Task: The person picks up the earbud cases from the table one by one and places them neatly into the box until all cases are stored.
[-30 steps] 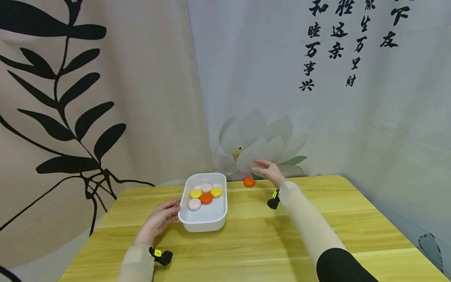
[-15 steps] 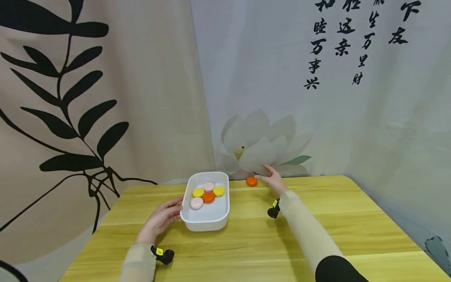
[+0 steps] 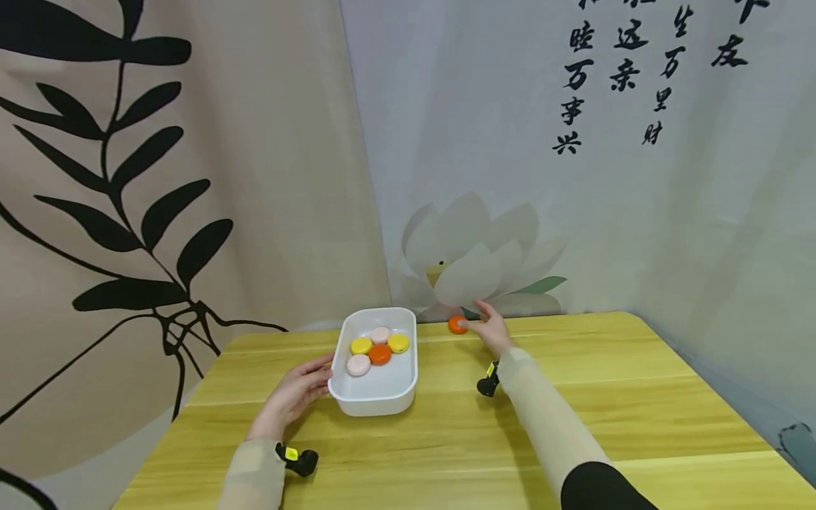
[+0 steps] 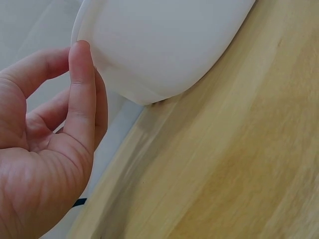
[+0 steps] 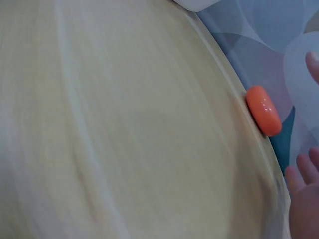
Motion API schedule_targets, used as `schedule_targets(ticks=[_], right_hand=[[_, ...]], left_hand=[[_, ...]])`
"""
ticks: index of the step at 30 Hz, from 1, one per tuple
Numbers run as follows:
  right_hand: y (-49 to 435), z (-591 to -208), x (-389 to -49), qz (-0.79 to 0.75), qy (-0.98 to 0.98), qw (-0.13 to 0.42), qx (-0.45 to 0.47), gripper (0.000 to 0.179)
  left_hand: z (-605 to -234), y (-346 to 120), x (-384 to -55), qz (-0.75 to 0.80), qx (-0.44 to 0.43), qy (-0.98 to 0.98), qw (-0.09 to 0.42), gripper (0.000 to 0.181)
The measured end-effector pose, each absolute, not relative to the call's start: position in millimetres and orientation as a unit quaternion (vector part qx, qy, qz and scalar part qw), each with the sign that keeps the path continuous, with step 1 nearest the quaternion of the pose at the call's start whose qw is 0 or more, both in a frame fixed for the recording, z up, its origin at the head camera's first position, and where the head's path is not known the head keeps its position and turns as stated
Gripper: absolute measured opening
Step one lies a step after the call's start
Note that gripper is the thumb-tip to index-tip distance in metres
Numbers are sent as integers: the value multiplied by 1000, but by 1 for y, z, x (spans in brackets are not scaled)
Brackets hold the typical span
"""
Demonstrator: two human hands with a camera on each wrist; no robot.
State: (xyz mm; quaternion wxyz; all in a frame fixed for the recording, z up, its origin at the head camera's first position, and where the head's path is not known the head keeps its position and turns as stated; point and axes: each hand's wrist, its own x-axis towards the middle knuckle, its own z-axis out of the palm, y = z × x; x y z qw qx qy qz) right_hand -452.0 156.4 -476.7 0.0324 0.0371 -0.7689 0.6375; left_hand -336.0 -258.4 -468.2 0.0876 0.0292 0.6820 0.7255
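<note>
A white rectangular tray [image 3: 376,407] stands near the table's far edge. My left hand [image 3: 295,399] pinches its left rim; in the left wrist view the thumb [image 4: 81,94] lies against the white wall [image 4: 164,45]. Inside the tray lie two yellow discs [image 3: 361,346], two pale pink ones [image 3: 358,365] and an orange one [image 3: 380,355]. To the tray's right, another glossy orange disc [image 3: 455,324] sits at the far edge. Beside it is my right hand [image 3: 494,331], fingers spread, thumb tip overlapping the disc. In the right wrist view, fingers [image 5: 306,172] show apart from this disc [image 5: 263,110].
The wooden table [image 3: 395,460] ends just behind the tray and the loose disc. A hanging cloth [image 3: 287,177] with printed leaves, a lotus and black characters rises behind it. Each wrist wears a small black camera [image 3: 488,381].
My right hand has come down and leftward to the loose orange disc, its thumb now at the disc's right side. My left hand and the tray have stayed in place.
</note>
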Motion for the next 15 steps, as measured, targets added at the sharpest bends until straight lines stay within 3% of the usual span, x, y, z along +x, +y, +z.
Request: schedule_targets(ticks=[15], right_hand=[[143, -485, -459, 600, -798, 42, 31, 74]], left_hand=[[-471, -258, -339, 726, 37, 681, 83, 54]])
